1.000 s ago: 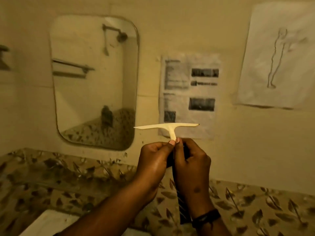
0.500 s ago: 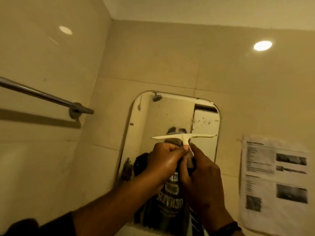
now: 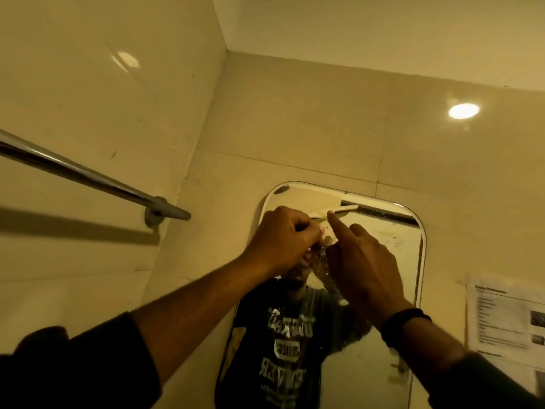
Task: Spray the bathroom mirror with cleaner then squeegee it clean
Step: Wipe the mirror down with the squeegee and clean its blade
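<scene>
Counts, head view: 1 mirror (image 3: pixel 380 305), rounded corners, on back wall. 1 squeegee (image 3: pixel 342 210), pale, only part of blade visible near mirror top. 2 hands: left hand (image 3: pixel 283 240), right hand (image 3: pixel 359 261). 1 dark wristband (image 3: pixel 404 323), on right wrist. 1 chrome towel bar (image 3: pixel 88 177), w/ 1 wall mount (image 3: pixel 153 215) visible. 1 printed paper sheet (image 3: pixel 507 323) on wall, right of mirror. 1 bright round light spot (image 3: pixel 463 110) on back wall, 1 fainter (image 3: pixel 125 59) on left wall.
</scene>
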Available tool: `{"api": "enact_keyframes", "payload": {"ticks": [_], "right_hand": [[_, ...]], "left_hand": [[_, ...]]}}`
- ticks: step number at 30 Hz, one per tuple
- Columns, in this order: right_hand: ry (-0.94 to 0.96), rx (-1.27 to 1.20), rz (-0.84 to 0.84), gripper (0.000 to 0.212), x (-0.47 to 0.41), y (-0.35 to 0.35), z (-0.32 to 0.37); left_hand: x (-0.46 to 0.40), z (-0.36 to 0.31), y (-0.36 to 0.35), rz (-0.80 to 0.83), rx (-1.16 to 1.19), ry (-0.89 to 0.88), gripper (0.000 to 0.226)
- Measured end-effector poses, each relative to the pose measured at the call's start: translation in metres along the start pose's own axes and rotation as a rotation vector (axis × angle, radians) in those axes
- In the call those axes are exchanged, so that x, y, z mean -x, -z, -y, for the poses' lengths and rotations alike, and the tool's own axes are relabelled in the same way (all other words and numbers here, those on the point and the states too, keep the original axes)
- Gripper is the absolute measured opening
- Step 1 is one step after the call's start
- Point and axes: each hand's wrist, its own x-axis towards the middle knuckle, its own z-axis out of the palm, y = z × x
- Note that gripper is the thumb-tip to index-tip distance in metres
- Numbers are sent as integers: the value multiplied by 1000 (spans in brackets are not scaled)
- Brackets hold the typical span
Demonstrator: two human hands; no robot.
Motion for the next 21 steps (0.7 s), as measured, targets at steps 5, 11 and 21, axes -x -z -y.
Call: {"api": "enact_keyframes", "payload": {"ticks": [5, 11, 21], "right_hand": [[122, 169, 31, 59, -25, -14, -11], [226, 239, -26, 53, -40, -30, -3], [388, 270, 28, 60, -72, -51, 17]], "left_hand": [[-42, 26, 19, -349, -192, -186, 11], [-90, 66, 27, -484, -251, -46, 9], [-112, 86, 39, -455, -82, 110, 6]]}}
